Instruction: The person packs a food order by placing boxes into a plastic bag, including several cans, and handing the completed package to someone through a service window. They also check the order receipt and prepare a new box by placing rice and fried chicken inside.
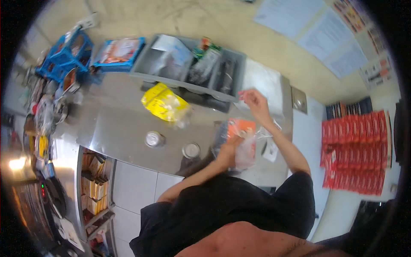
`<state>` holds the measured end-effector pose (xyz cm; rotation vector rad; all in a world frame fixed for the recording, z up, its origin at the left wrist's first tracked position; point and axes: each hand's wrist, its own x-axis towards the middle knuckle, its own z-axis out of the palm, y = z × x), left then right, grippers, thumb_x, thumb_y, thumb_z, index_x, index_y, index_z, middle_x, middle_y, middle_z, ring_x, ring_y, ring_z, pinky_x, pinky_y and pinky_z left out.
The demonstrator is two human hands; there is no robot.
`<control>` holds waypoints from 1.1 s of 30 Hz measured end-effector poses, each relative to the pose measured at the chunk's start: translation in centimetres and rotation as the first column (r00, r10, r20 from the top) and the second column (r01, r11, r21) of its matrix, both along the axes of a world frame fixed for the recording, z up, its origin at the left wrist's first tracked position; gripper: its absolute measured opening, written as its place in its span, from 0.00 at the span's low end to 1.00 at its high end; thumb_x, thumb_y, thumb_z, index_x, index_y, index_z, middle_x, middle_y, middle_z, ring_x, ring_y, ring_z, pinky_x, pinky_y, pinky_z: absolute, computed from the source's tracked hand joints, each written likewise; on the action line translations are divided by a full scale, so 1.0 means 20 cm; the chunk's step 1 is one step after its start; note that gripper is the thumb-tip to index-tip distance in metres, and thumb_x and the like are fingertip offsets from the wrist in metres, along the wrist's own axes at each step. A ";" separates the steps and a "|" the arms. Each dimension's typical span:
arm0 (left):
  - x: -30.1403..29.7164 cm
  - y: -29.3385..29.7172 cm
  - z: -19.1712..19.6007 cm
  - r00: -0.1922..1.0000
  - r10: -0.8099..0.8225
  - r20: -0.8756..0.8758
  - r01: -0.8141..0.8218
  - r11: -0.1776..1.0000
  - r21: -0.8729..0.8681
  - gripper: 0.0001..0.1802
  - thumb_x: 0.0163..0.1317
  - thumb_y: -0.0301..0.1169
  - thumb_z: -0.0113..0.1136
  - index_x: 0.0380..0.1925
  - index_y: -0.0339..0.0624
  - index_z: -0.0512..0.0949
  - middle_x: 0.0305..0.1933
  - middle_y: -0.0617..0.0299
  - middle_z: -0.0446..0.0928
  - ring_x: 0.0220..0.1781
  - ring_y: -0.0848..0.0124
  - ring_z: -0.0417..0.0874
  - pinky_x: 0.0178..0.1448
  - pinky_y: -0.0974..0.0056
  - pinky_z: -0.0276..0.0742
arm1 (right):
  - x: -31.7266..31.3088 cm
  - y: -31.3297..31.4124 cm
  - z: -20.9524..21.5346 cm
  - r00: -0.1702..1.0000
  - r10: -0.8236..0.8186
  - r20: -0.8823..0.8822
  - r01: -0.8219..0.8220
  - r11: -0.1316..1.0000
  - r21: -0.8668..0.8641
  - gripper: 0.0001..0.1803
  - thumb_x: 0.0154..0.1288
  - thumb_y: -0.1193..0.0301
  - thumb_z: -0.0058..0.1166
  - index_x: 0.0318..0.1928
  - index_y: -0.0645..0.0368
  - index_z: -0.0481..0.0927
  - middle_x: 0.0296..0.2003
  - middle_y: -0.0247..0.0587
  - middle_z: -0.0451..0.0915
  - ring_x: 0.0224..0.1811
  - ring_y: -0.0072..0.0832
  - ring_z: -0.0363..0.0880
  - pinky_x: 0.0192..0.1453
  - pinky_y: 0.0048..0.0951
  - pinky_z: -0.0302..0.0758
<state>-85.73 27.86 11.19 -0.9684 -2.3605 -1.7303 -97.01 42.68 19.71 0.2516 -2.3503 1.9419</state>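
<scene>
Left hand (227, 147): rests on the orange-and-clear plastic packet (242, 137), fingers closed on its left edge, pinning it to the steel counter (124, 128).
Right hand (253, 100): raised above the counter near the grey plastic divided bin (147, 64); fingers drawn together, apparently pinching a thin clear film, too blurred to confirm.
Packet, position: front right of the counter, just below the right hand.
Packet, handling: likely light, limp and slippery; crinkly film that tears easily. Best taken by the stiffer orange header or a sealed edge.
Nearby: crumpled yellow plastic bag (165, 104); two metal cans (154, 139), upright and apart.
Beyond: blue plastic crate (68, 55), far left.
</scene>
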 end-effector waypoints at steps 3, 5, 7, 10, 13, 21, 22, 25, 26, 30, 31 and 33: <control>0.02 -0.02 0.12 0.998 -0.049 0.040 0.059 0.947 -0.315 0.25 0.42 0.31 0.61 0.45 0.43 0.70 0.46 0.57 0.70 0.45 0.59 0.75 0.42 0.59 0.72 | 0.45 0.20 -0.26 0.922 -0.027 -0.386 0.215 0.865 0.454 0.02 0.56 0.78 0.50 0.31 0.60 0.73 0.45 0.44 0.73 0.46 0.25 0.73 0.46 0.24 0.69; 0.02 -0.01 0.15 0.892 -0.029 -0.450 -0.252 0.797 -0.550 0.18 0.47 0.31 0.55 0.42 0.46 0.72 0.45 0.62 0.70 0.48 0.68 0.72 0.45 0.63 0.67 | 0.63 0.13 -0.36 0.899 -0.210 -0.385 0.374 0.824 0.424 0.03 0.53 0.78 0.52 0.31 0.59 0.75 0.48 0.44 0.68 0.45 0.28 0.72 0.47 0.27 0.69; 0.05 0.02 0.19 0.835 -0.021 -0.550 -0.341 0.764 -0.547 0.16 0.49 0.31 0.52 0.41 0.47 0.72 0.43 0.63 0.70 0.48 0.71 0.71 0.47 0.64 0.64 | 0.70 0.09 -0.43 0.921 -0.300 -0.247 0.364 0.890 0.275 0.04 0.53 0.78 0.52 0.32 0.59 0.76 0.48 0.43 0.67 0.45 0.30 0.72 0.49 0.30 0.69; 0.06 0.05 0.25 0.709 0.011 -0.705 -0.486 0.732 -0.478 0.14 0.48 0.30 0.52 0.39 0.50 0.74 0.38 0.67 0.69 0.46 0.72 0.70 0.48 0.63 0.62 | 0.74 0.09 -0.44 0.931 -0.339 -0.133 0.359 0.917 0.172 0.07 0.50 0.73 0.55 0.33 0.56 0.77 0.50 0.42 0.65 0.49 0.37 0.68 0.53 0.36 0.65; 0.05 0.07 0.26 0.736 -0.033 -0.677 -0.450 0.723 -0.524 0.16 0.45 0.28 0.54 0.38 0.50 0.75 0.38 0.68 0.69 0.44 0.69 0.71 0.47 0.61 0.64 | 0.74 0.14 -0.39 0.925 -0.261 -0.276 0.349 0.869 0.350 0.11 0.45 0.68 0.57 0.33 0.54 0.78 0.51 0.40 0.65 0.52 0.41 0.65 0.56 0.41 0.59; -0.13 0.01 0.18 0.967 -0.087 -0.240 -0.012 0.925 -0.381 0.10 0.45 0.22 0.58 0.32 0.38 0.77 0.30 0.58 0.77 0.28 0.66 0.78 0.29 0.64 0.74 | 0.78 0.12 -0.29 0.846 -0.303 -0.439 0.482 0.787 0.385 0.12 0.47 0.63 0.56 0.34 0.51 0.78 0.43 0.37 0.71 0.48 0.36 0.67 0.53 0.43 0.58; -0.13 0.02 0.25 0.978 0.041 0.205 0.023 0.955 -0.297 0.07 0.46 0.23 0.59 0.29 0.36 0.77 0.27 0.59 0.77 0.26 0.69 0.78 0.28 0.66 0.74 | 0.79 0.14 -0.29 0.884 -0.126 -0.450 0.329 0.851 0.409 0.12 0.47 0.65 0.58 0.34 0.52 0.78 0.40 0.34 0.73 0.46 0.34 0.68 0.53 0.39 0.59; -0.09 0.03 0.23 0.717 0.108 0.689 -0.108 0.993 -0.043 0.05 0.48 0.24 0.61 0.25 0.34 0.78 0.24 0.61 0.77 0.23 0.74 0.77 0.26 0.70 0.71 | 0.80 0.12 -0.29 0.892 0.066 -0.447 0.149 0.891 0.428 0.10 0.48 0.69 0.59 0.34 0.54 0.79 0.35 0.31 0.76 0.43 0.31 0.71 0.50 0.35 0.62; -0.07 0.03 0.19 0.654 0.061 0.754 -0.226 0.967 0.118 0.05 0.49 0.24 0.61 0.24 0.33 0.77 0.26 0.61 0.78 0.24 0.76 0.77 0.24 0.71 0.70 | 0.79 0.11 -0.29 0.898 0.071 -0.434 0.138 0.892 0.430 0.09 0.49 0.71 0.59 0.34 0.54 0.79 0.33 0.29 0.77 0.40 0.30 0.72 0.48 0.34 0.65; -0.03 0.03 0.11 0.662 0.110 0.741 -0.220 0.974 0.052 0.10 0.49 0.20 0.58 0.34 0.34 0.75 0.32 0.58 0.78 0.30 0.74 0.78 0.30 0.72 0.74 | 0.78 0.09 -0.32 0.870 0.152 -0.470 0.029 0.934 0.355 0.08 0.50 0.76 0.56 0.34 0.55 0.80 0.34 0.32 0.77 0.38 0.30 0.74 0.40 0.32 0.70; -0.02 0.03 0.10 0.639 0.131 0.758 -0.266 0.962 0.058 0.10 0.49 0.20 0.57 0.35 0.33 0.75 0.33 0.58 0.77 0.31 0.73 0.79 0.31 0.72 0.75 | 0.79 0.08 -0.29 0.895 0.095 -0.437 0.026 0.964 0.264 0.06 0.52 0.77 0.55 0.33 0.57 0.80 0.35 0.34 0.77 0.37 0.30 0.76 0.39 0.30 0.73; 0.01 0.05 0.11 0.613 0.153 0.775 -0.312 0.948 0.060 0.11 0.50 0.19 0.57 0.36 0.32 0.74 0.33 0.57 0.77 0.32 0.73 0.79 0.32 0.72 0.76 | 0.80 0.06 -0.30 0.918 0.042 -0.395 0.026 0.986 0.167 0.04 0.55 0.78 0.53 0.32 0.60 0.79 0.35 0.36 0.77 0.36 0.30 0.77 0.38 0.28 0.75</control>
